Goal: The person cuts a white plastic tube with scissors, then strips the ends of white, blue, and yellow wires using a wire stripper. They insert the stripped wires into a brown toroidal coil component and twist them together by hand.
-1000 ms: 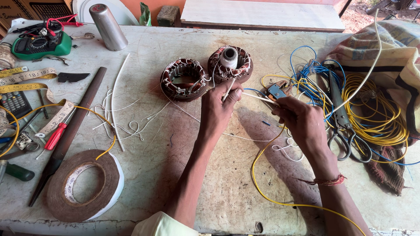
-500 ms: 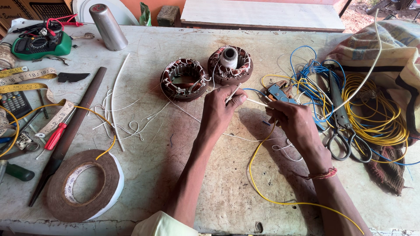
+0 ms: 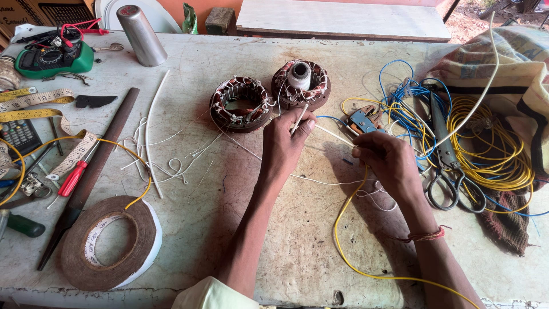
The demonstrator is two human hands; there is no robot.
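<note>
Two round copper-wound motor stators lie on the worn table: one with an open centre, the other with a white spool standing in it. My left hand sits just below them, pinching a thin white sleeve that points up toward the second stator. My right hand is closed on a yellow wire that loops down across the table toward me. A thin white strand runs between the two hands.
Blue and yellow wire coils, scissors and small blue pliers lie right on a cloth. Left: a tape roll, long file, red screwdriver, measuring tape, green multimeter, metal cylinder.
My right hand has drawn left toward my left hand, bringing the yellow wire with it. My left hand stays below the stators with the white sleeve.
</note>
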